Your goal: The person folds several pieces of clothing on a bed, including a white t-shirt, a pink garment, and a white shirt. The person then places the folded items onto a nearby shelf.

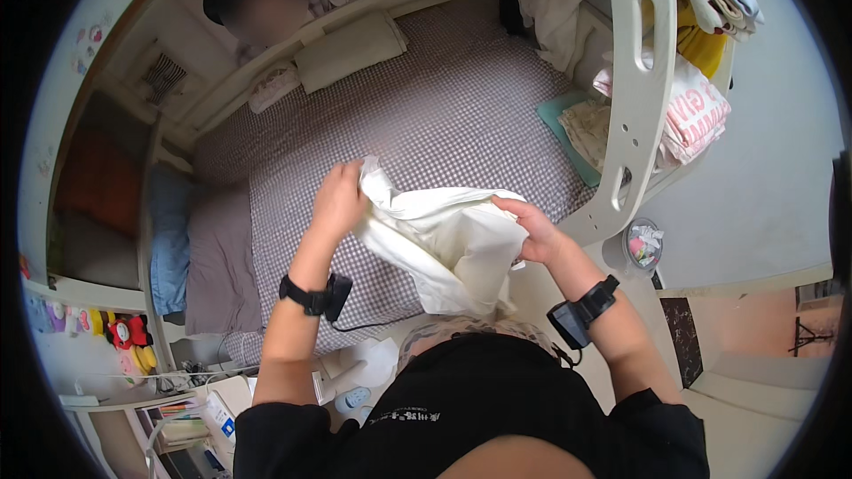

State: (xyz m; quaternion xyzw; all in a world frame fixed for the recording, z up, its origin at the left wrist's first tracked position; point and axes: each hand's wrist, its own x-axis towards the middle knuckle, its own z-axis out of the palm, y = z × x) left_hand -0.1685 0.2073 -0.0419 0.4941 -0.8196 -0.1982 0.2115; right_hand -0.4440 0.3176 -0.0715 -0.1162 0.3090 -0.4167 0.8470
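Observation:
A white cloth garment (pixel 459 246) hangs loosely between my two hands, in front of my body and above the near edge of the bed. My left hand (pixel 338 201) grips its left end, where a thin, sheer-looking corner sticks up past the fingers. At its right side, my right hand (pixel 532 229) pinches the fabric with the thumb on top. Folds droop between the hands, and the lower part falls towards my lap. Which part of the garment each hand holds, I cannot tell. Below it spreads a checked bedsheet (pixel 426 106).
A white bed rail (pixel 642 113) curves along the right, with folded clothes (pixel 695 110) beyond it. A waste bin (pixel 642 246) stands on the floor at right. Grey bedding (pixel 219 259) lies at the left, and a pillow (pixel 353 50) at the far side. A cluttered desk (pixel 200 412) is lower left.

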